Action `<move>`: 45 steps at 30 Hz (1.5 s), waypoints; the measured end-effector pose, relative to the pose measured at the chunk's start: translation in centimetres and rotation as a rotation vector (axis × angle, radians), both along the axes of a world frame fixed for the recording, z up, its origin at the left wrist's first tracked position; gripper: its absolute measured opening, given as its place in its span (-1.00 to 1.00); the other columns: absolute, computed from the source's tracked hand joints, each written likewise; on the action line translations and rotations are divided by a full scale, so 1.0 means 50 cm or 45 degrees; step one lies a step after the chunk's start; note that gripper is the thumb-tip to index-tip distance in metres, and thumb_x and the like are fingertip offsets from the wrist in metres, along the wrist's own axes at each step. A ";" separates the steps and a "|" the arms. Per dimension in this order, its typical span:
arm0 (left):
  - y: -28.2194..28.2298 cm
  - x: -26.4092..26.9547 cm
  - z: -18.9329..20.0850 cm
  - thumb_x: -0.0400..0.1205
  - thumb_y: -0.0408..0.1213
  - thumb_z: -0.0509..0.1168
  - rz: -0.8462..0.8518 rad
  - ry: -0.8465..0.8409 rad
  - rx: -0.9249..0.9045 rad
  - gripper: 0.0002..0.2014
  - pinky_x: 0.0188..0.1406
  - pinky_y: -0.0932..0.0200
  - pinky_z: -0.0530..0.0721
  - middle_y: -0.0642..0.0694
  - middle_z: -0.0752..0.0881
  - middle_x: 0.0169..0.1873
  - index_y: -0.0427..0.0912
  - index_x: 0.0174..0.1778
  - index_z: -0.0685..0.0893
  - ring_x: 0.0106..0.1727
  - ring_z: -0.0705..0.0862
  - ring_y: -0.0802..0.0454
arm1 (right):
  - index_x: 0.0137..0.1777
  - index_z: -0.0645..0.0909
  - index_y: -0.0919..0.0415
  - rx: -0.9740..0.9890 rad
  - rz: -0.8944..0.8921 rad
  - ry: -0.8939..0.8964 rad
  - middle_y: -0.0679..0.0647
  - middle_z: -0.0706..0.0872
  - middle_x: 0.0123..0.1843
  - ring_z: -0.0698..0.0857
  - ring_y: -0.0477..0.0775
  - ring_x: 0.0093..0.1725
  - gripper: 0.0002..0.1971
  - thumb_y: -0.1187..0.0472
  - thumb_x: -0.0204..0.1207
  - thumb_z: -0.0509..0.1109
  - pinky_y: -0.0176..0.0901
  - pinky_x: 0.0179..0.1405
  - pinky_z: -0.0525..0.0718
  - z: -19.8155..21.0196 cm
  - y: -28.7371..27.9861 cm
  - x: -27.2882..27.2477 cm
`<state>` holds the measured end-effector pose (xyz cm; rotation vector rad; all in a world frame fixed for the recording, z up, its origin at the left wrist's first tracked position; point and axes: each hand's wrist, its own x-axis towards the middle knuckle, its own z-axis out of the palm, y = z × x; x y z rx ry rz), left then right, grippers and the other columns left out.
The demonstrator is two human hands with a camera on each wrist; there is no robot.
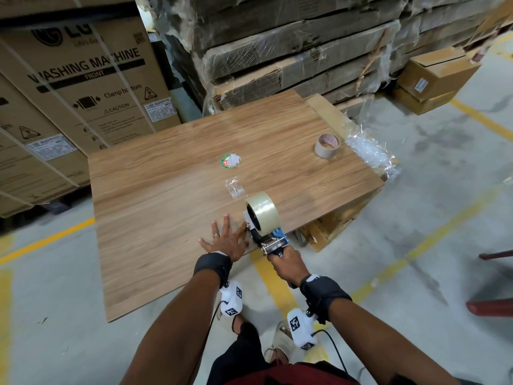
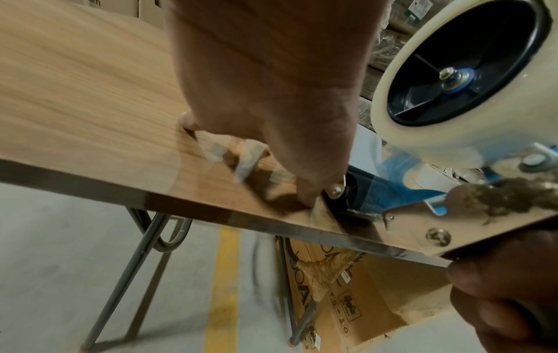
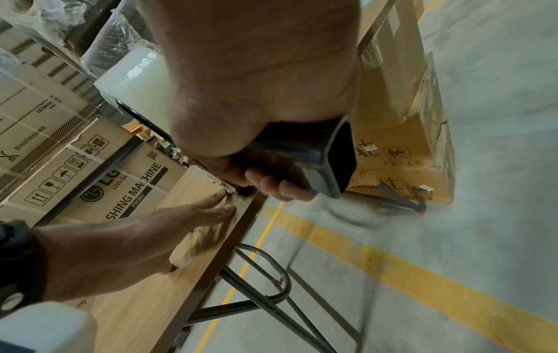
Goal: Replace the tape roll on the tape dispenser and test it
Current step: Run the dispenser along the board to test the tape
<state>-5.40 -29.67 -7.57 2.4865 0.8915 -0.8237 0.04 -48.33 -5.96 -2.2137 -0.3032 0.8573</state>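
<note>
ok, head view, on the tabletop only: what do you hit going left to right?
left hand flat on the table → round green-and-red label → clear tape roll on the tape dispenser → empty cardboard tape core

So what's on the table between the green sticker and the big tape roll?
A crumpled bit of clear plastic wrap lies between the green sticker and the tape roll; the head view shows it.

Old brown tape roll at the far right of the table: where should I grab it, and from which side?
Pinch the brown tape roll across its wall from above, thumb in the open core, fingers outside. It lies flat on the table, hole up, with nothing touching it. The right hand holds the tape dispenser.
</note>
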 end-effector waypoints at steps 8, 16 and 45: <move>0.009 0.002 0.014 0.75 0.14 0.04 -0.013 0.002 -0.067 -0.40 0.46 -0.80 -0.05 0.14 -0.45 0.72 0.53 0.67 -0.08 0.75 -0.41 -0.22 | -0.27 0.61 0.16 -0.048 0.014 0.025 0.32 0.84 -0.14 0.78 0.46 -0.07 -0.75 -0.04 0.33 0.37 0.27 -0.07 0.81 -0.003 -0.001 0.000; 0.005 -0.002 0.016 0.75 0.12 0.05 -0.020 -0.018 -0.068 -0.39 0.45 -0.81 -0.05 0.12 -0.44 0.72 0.54 0.66 -0.09 0.74 -0.43 -0.24 | -0.35 0.53 0.03 -0.033 0.011 0.041 0.17 0.72 -0.28 0.63 0.25 -0.24 -0.84 0.02 0.39 0.37 0.26 -0.10 0.76 0.012 -0.038 -0.021; 0.006 -0.021 0.033 0.68 0.28 0.14 -0.121 0.018 -0.059 -0.32 0.45 -0.80 0.00 0.08 -0.45 0.72 0.63 0.62 -0.13 0.74 -0.39 -0.34 | -0.35 0.47 0.08 -0.117 -0.063 0.187 0.15 0.63 -0.40 0.63 0.28 -0.32 -0.84 0.03 0.29 0.33 0.02 -0.26 0.62 0.001 -0.082 -0.063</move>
